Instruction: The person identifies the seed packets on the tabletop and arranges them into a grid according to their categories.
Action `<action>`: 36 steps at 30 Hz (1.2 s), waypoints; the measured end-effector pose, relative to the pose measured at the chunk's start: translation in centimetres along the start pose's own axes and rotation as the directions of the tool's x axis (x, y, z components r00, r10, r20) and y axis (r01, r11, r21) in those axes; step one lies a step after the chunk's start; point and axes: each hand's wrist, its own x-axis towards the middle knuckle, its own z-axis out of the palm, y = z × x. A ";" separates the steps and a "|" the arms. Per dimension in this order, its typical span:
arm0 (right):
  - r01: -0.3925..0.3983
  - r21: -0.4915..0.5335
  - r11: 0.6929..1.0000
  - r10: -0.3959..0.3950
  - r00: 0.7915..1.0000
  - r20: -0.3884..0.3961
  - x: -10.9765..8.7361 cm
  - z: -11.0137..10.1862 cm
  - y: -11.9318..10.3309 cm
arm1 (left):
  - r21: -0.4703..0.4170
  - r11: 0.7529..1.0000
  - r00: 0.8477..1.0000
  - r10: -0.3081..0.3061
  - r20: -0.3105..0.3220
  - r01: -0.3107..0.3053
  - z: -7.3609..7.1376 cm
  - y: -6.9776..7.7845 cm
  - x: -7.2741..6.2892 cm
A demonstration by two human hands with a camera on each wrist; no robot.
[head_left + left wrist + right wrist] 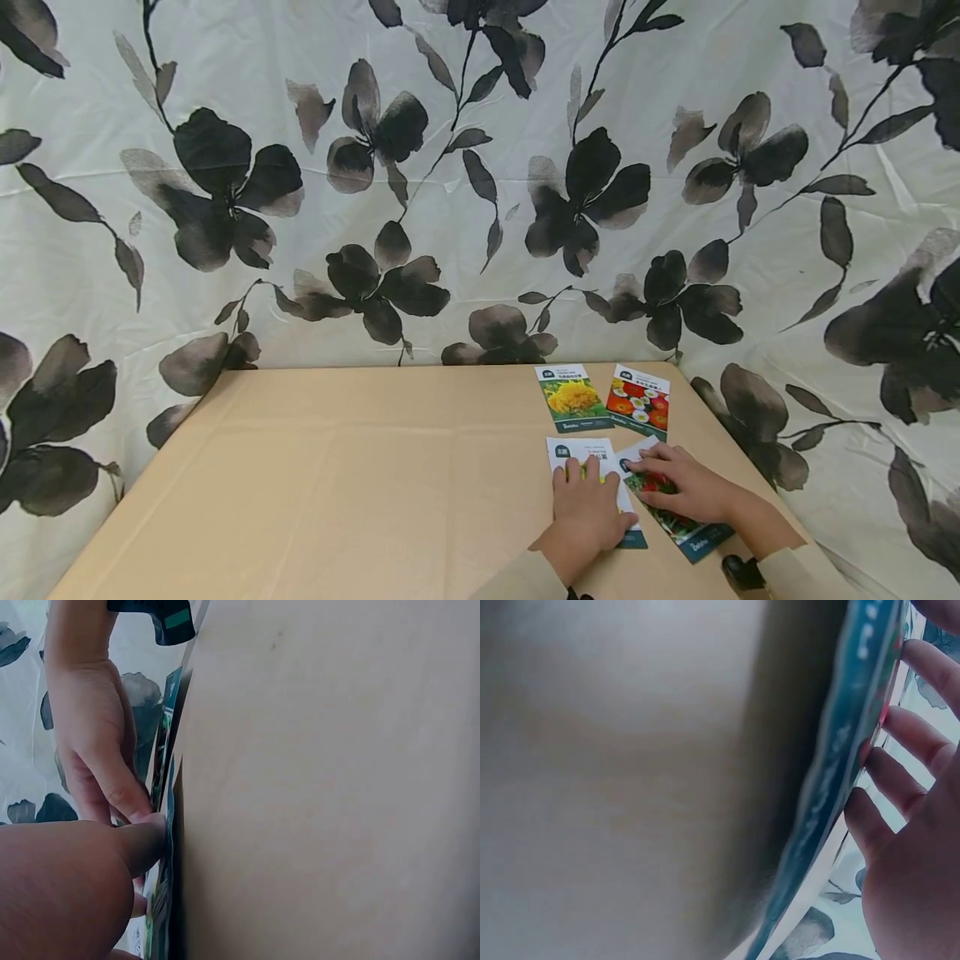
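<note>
Near the table's right side, my left hand (588,508) lies on a seed packet (583,447) with a white top and blue-green bottom edge, its spread fingers covering most of the picture. Just right of it, my right hand (693,485) touches a second packet (693,540), turned at a slant, with red and green in its picture. In the right wrist view, the fingertips (870,814) press along that packet's face, and its teal bottom edge (832,761) stands a little off the tabletop. The left wrist view shows the left thumb (146,844) against its packet, close to the right hand.
Behind the hands lie two more seed packets, one with yellow flowers (573,400) and one with red, white and orange flowers (637,402), their edges meeting. The tan tabletop (337,483) stretches left. A white cloth with dark flowers (480,208) hangs behind and beside it.
</note>
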 end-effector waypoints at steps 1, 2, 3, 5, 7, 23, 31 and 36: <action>-0.001 0.002 1.000 0.001 1.000 0.002 0.0 0.0 0.0 | 0.002 1.000 1.000 0.001 -0.003 -0.001 0.0 -0.1 0.0; -0.004 0.005 1.000 0.004 1.000 0.005 0.0 0.0 0.0 | 0.001 1.000 1.000 0.002 -0.004 -0.002 0.0 -0.2 -0.1; -0.006 0.008 1.000 0.006 1.000 0.008 -0.1 0.0 0.0 | 0.002 1.000 1.000 0.003 -0.003 -0.003 -0.1 -0.3 -0.1; -0.015 0.015 1.000 0.015 1.000 0.014 -0.1 0.0 -0.1 | 0.005 1.000 1.000 0.006 -0.002 -0.006 -0.1 -0.4 -0.2; -0.025 0.022 0.999 0.025 1.000 0.016 -0.2 0.0 -0.1 | 0.006 1.000 1.000 0.008 -0.002 -0.008 -0.1 -0.6 -0.3; -0.045 0.012 0.999 0.045 0.999 0.017 -0.4 0.0 -0.6 | 0.004 1.000 1.000 0.016 0.026 -0.016 -0.1 -2.0 -0.7; -0.052 0.015 0.999 0.052 0.998 0.017 -0.2 0.1 -0.4 | -0.010 0.999 0.999 0.033 0.037 -0.033 -0.7 -3.2 -1.4; -0.050 0.021 0.999 0.050 0.999 0.019 -0.3 0.0 -0.4 | -0.006 0.999 0.998 0.043 0.036 -0.042 -0.6 -3.8 -1.6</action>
